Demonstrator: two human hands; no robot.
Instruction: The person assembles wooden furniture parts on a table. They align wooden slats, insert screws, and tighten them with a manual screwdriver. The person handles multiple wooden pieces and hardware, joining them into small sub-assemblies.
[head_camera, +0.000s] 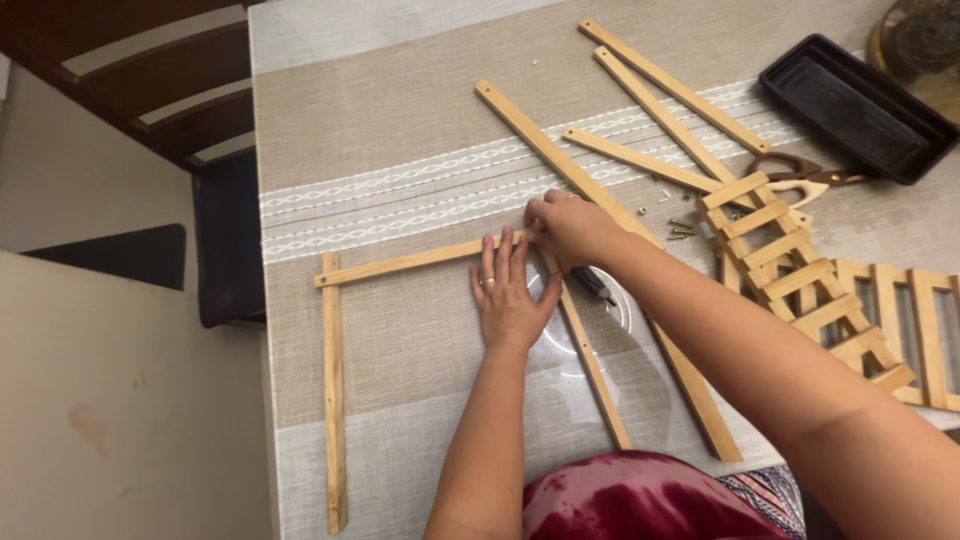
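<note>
Left hand (510, 295) lies flat, fingers spread, pressing the pale horizontal wooden slat (405, 264) onto the cloth-covered table (400, 120). Right hand (568, 225) closes its grip on a dark-handled screwdriver (592, 284) at the slat's joint.

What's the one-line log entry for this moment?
left hand: flat on wooden slat | right hand: fingers pinched at slat joint | loose screws, scissors, black tray on table

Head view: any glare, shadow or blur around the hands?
Head view: warm, even light; left hand and right hand sharp on the wooden slat; soft shadow beneath them; faint glare off a clear round piece; top right corner dim.
</note>
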